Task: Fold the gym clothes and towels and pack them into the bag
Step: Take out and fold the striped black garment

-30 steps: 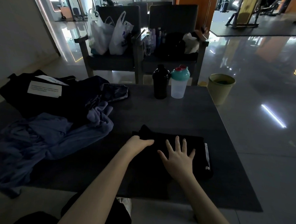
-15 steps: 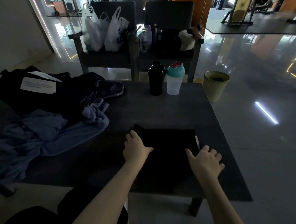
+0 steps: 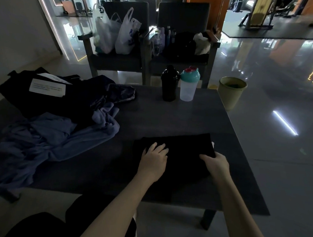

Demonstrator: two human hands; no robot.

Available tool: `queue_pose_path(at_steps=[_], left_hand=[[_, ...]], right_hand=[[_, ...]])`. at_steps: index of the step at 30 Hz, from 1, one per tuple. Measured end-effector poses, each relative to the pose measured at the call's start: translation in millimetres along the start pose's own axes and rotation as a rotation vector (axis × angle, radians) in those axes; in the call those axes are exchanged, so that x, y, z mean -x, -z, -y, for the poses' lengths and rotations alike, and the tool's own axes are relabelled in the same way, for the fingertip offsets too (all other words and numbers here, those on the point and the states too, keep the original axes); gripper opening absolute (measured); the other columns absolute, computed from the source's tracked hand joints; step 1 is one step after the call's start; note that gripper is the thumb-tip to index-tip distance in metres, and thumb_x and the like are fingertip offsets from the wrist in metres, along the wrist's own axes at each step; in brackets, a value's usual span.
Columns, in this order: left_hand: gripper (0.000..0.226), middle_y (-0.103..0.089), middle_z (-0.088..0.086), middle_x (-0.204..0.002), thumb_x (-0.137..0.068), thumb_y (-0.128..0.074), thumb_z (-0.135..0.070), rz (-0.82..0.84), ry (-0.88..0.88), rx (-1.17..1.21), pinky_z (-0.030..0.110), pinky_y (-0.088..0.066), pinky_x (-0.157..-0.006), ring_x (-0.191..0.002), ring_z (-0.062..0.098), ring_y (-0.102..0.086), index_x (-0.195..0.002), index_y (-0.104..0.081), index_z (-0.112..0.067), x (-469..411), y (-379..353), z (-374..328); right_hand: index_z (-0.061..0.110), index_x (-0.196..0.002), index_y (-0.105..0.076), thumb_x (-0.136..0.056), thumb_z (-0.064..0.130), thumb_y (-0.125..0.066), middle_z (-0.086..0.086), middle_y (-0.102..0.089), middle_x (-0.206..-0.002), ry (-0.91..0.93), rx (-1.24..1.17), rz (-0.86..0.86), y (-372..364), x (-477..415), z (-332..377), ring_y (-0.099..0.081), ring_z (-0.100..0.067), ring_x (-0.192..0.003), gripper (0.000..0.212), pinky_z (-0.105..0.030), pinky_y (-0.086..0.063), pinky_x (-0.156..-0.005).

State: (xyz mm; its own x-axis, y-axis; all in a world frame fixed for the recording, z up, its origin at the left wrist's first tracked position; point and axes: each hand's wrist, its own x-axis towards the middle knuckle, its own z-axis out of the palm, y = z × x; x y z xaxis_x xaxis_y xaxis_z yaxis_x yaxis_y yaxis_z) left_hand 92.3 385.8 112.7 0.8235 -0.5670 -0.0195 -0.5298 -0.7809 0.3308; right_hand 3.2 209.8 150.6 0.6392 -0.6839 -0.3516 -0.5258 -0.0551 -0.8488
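Black folded garment [image 3: 184, 146], left hand [image 3: 155, 160] resting loose-fingered on top, right hand [image 3: 216, 164] gripping its edge

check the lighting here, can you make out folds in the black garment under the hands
Head view: dim and underexposed, so the black garment reads as one flat dark patch, folds lost; bright glare streak on the glossy floor.

The table [image 3: 170, 118] bears a folded black garment [image 3: 184, 149], heaped clothes [image 3: 59, 132], black bottle [image 3: 169, 83] and clear shaker [image 3: 188, 87].
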Motion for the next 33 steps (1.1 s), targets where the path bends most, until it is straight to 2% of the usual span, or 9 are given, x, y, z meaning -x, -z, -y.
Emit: queue_pose_path(at_steps=[8, 11, 14, 18, 21, 25, 28, 31, 33], left_hand=[[0.046, -0.037, 0.005, -0.148, -0.088, -0.054, -0.014, -0.046, 0.128, 0.618, 0.034, -0.022, -0.116, -0.140, 0.021, -0.027, -0.134, -0.051, -0.015, 9.2, 0.2, -3.2], [0.039, -0.056, 0.000, -0.117, -0.079, -0.044, -0.046, -0.336, 0.095, 0.106, 0.041, -0.036, -0.102, -0.115, 0.023, -0.048, -0.104, -0.069, -0.030, 20.3, -4.0, 13.7], [0.045, -0.057, 0.000, -0.104, -0.079, -0.032, -0.050, -0.285, 0.180, 0.028, 0.041, -0.036, -0.094, -0.100, 0.023, -0.052, -0.097, -0.069, -0.031, 28.3, -1.6, 7.3], [0.041, -0.064, 0.006, -0.094, -0.079, -0.037, -0.037, -0.283, 0.217, 0.307, 0.035, -0.048, -0.076, -0.086, 0.026, -0.061, -0.094, -0.071, -0.021, 26.1, -8.7, -10.9], [0.036, -0.066, -0.007, -0.100, -0.074, -0.047, -0.031, -0.273, 0.154, 0.806, 0.028, -0.045, -0.085, -0.096, 0.008, -0.061, -0.100, -0.069, -0.019, 29.8, 1.7, -10.0], [0.046, -0.056, 0.000, -0.122, -0.072, -0.047, -0.035, -0.332, 0.044, 0.488, 0.036, -0.041, -0.102, -0.116, 0.015, -0.053, -0.112, -0.066, -0.020, 42.4, -10.7, 25.5], [0.066, -0.051, 0.006, -0.124, -0.071, -0.037, -0.058, -0.287, 0.268, 0.241, 0.039, -0.034, -0.102, -0.119, 0.028, -0.045, -0.120, -0.058, -0.019, 53.5, -17.6, 28.9], [0.050, -0.061, 0.007, -0.102, -0.079, -0.037, -0.050, -0.313, 0.251, 0.279, 0.034, -0.042, -0.085, -0.100, 0.027, -0.056, -0.105, -0.060, -0.013, 50.9, -15.3, 26.2], [0.030, -0.064, 0.007, -0.103, -0.092, -0.041, -0.033, -0.297, 0.309, 0.542, 0.032, -0.043, -0.083, -0.098, 0.025, -0.060, -0.107, -0.058, -0.013, 47.2, -3.0, 28.4]], right_hand=[[0.022, -0.076, -0.065, -0.084, 0.014, -0.065, 0.000, -0.066, -0.072, 0.281, -0.242, -0.038, -13.9, 20.2, 29.8, -0.061, -0.014, -0.068, 0.011, -0.029, -0.048, -0.061], [0.019, -0.077, -0.063, -0.087, 0.012, -0.062, -0.001, -0.065, -0.070, 0.391, -0.034, -0.045, -17.7, 23.0, 30.2, -0.058, -0.012, -0.060, 0.012, -0.024, -0.044, -0.052], [0.017, -0.078, -0.060, -0.089, 0.012, -0.059, 0.004, -0.061, -0.064, 0.500, 0.204, -0.136, -30.2, 25.3, 29.4, -0.053, -0.007, -0.051, 0.012, -0.018, -0.036, -0.046], [0.021, -0.131, -0.053, -0.090, 0.012, -0.057, 0.001, -0.070, -0.089, 0.665, 0.354, -0.087, -53.3, 38.7, 40.4, -0.065, -0.012, -0.074, 0.042, -0.028, -0.055, -0.067], [0.026, -0.132, -0.053, -0.089, 0.013, -0.056, 0.001, -0.069, -0.096, 0.745, 0.490, -0.040, -64.3, 45.8, 41.3, -0.062, -0.013, -0.084, 0.045, -0.026, -0.051, -0.071], [0.028, -0.127, -0.059, -0.089, 0.017, -0.056, 0.008, -0.067, -0.113, 0.805, 0.598, -0.002, -68.9, 50.0, 28.7, -0.058, -0.011, -0.108, 0.040, -0.033, -0.045, -0.094], [0.027, -0.133, -0.053, -0.092, 0.019, -0.050, 0.009, -0.060, -0.128, 0.766, 0.658, 0.004, -72.3, 55.7, 26.2, -0.046, -0.011, -0.128, 0.041, -0.035, -0.030, -0.109], [0.028, -0.137, -0.047, -0.095, 0.019, -0.043, 0.009, -0.055, -0.134, 0.744, 0.750, 0.025, -78.0, 62.9, 29.6, -0.039, -0.011, -0.133, 0.043, -0.035, -0.020, -0.111], [0.027, -0.139, -0.044, -0.097, 0.022, -0.040, 0.007, -0.052, -0.138, 0.720, 0.799, 0.054, -84.5, 65.0, 29.1, -0.034, -0.014, -0.137, 0.043, -0.038, -0.015, -0.113]])
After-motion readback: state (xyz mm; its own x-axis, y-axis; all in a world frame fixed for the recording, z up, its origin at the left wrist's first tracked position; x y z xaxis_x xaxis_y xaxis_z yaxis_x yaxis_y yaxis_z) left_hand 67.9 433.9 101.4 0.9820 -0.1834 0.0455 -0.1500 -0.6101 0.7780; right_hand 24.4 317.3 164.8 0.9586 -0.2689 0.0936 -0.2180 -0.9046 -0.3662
